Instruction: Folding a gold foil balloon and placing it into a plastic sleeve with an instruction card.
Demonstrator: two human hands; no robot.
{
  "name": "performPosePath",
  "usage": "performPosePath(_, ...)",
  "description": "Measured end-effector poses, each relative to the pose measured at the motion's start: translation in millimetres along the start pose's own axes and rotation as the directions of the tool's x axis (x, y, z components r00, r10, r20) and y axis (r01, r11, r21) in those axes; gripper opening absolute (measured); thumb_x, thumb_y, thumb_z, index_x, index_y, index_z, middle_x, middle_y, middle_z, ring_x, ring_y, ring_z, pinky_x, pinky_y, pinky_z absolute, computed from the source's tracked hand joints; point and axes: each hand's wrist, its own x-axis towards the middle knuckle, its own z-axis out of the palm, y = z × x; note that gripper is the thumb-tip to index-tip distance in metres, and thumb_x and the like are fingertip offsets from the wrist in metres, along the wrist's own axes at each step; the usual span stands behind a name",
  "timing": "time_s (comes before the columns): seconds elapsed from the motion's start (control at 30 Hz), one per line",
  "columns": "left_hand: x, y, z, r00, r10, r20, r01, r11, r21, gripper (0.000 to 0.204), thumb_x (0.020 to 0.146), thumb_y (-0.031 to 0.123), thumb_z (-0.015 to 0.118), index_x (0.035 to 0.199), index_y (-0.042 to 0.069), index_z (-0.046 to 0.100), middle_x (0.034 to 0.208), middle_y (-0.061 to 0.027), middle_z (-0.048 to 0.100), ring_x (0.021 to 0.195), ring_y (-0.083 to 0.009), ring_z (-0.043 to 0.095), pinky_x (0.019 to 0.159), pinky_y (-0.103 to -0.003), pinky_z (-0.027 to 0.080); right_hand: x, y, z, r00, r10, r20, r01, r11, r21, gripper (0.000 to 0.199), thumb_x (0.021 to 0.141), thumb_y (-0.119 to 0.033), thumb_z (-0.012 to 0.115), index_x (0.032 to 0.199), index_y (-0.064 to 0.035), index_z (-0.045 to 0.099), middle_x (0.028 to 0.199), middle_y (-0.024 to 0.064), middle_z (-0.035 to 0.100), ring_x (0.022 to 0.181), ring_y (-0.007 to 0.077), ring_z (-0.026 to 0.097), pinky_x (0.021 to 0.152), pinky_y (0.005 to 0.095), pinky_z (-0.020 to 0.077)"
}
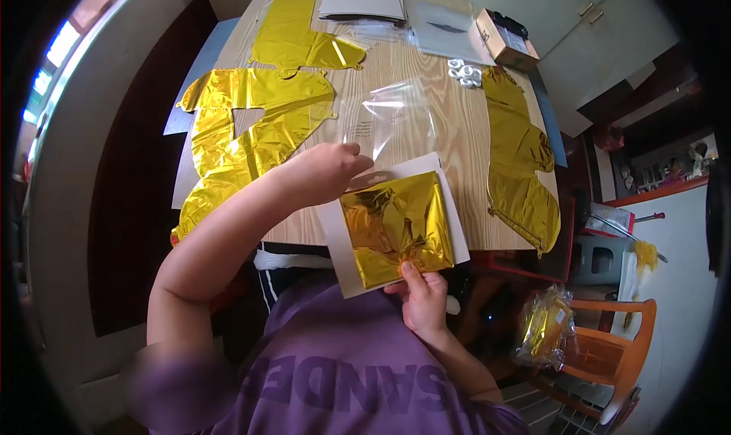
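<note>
My right hand (423, 302) grips the lower edge of a white card (335, 233), its thumb pressing down a folded gold foil balloon (400, 229) that lies on the card. Just beyond the card's top edge, my left hand (339, 168) is closed, with its fingers at the near edge of a clear plastic bag (400, 119). The fingertips are partly hidden, but they seem to pinch the bag. Flat gold foil balloons (266, 134) are spread on the table's left, and another foil balloon (521, 161) lies along its right edge.
Far back on the wooden table (457, 149) are a stack of white cards (362, 3), clear bags (445, 31) and a cardboard box (506, 43). Small white rolls (464, 73) sit near the box. A wooden chair (617, 336) at the right holds a clear package of gold foil (547, 327).
</note>
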Motion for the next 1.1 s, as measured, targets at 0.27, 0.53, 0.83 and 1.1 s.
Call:
performPosePath(0.27,14.5,11.6,-17.6,0.985,-0.068,0.159,0.057,0.995,0.076,0.034,0.082,-0.007,0.053,0.111,0.001,0.068,0.108,-0.0222,0.064,0.098,-0.0408,0.067,0.088,-0.046,0.055,5.4,-3.0,4.5,0.988,-0.141,-0.067,0.121,0.963,-0.242,0.032,0.105,-0.020,0.057,0.100,0.0095,0.069,0.092,0.0117,0.073,0.070,0.0165,0.070,0.063,0.0292,0.0595)
performPosePath(0.53,15.9,27.4,-35.7,0.965,-0.137,0.222,0.081,0.966,0.244,0.017,0.087,-0.002,0.057,0.102,-0.001,0.065,0.105,-0.0208,0.061,0.098,-0.0402,0.068,0.084,-0.048,0.056,6.3,-6.0,4.8,0.984,-0.167,-0.064,0.148,0.961,-0.235,0.030,0.105,-0.019,0.056,0.100,0.0087,0.068,0.090,0.0107,0.072,0.069,0.0155,0.069,0.062,0.0289,0.0591)
performPosePath(0.83,23.3,-5.8,-15.5,0.988,0.150,-0.036,-0.126,0.919,0.373,0.028,0.087,0.001,0.058,0.113,0.004,0.067,0.097,-0.0162,0.063,0.088,-0.0383,0.068,0.078,-0.047,0.056,7.3,4.2,5.8,1.000,0.029,0.005,-0.029,0.998,0.062,0.018,0.102,-0.014,0.060,0.112,0.0007,0.065,0.098,0.0079,0.071,0.076,0.0158,0.071,0.064,0.0291,0.0606)
performPosePath(1.1,15.8,-7.4,1.3,0.999,0.039,0.021,-0.040,0.998,0.053,0.015,0.084,0.000,0.059,0.097,0.001,0.065,0.096,-0.0185,0.065,0.092,-0.0399,0.069,0.081,-0.047,0.056,-6.1,-26.3,-6.0,0.965,0.260,-0.028,-0.256,0.962,0.098,0.014,0.099,-0.013,0.064,0.104,-0.0004,0.066,0.092,0.0074,0.071,0.067,0.0161,0.070,0.057,0.0300,0.0609)
